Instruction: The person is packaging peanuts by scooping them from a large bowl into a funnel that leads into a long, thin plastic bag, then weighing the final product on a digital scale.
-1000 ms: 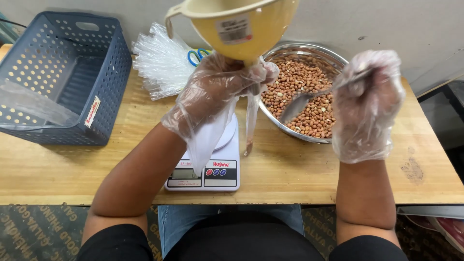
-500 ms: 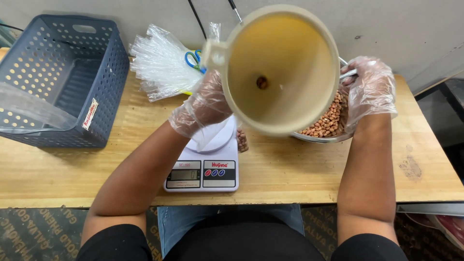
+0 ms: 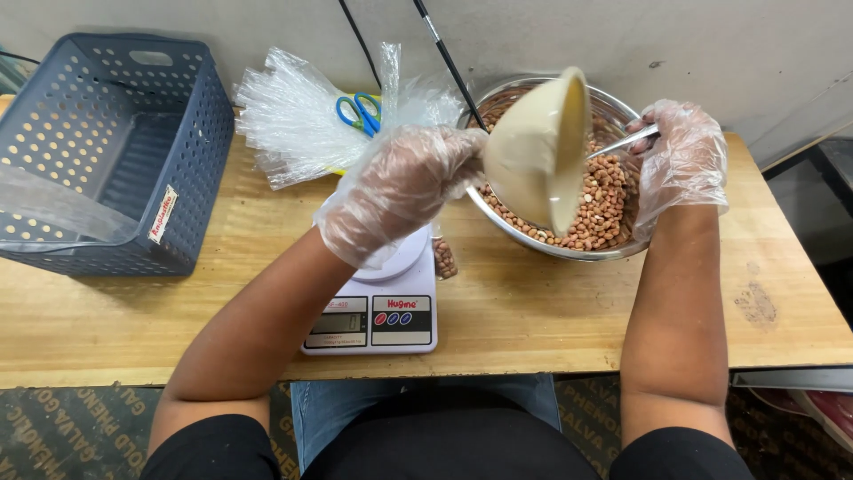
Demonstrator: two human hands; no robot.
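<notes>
My left hand [image 3: 400, 187], in a clear plastic glove, grips a cream plastic funnel [image 3: 538, 147] tilted on its side over a steel bowl [image 3: 533, 238] of peanuts [image 3: 604, 200]. My right hand [image 3: 680, 160], also gloved, holds a metal spoon [image 3: 622, 142] whose bowl end is hidden behind the funnel. A narrow clear bag with some peanuts [image 3: 444, 258] lies on the white digital kitchen scale [image 3: 378, 307], under my left hand.
A blue perforated plastic basket [image 3: 107, 151] stands at the left of the wooden table [image 3: 533, 311], with a clear bag hanging over its edge. A bundle of clear plastic bags [image 3: 293, 116] and blue-handled scissors [image 3: 360, 111] lie at the back. Two dark rods lean on the wall.
My left hand lowered the funnel and tipped it sideways over the bowl. The peanut bag dropped onto the scale. My right hand moved the spoon back toward the bowl's far rim.
</notes>
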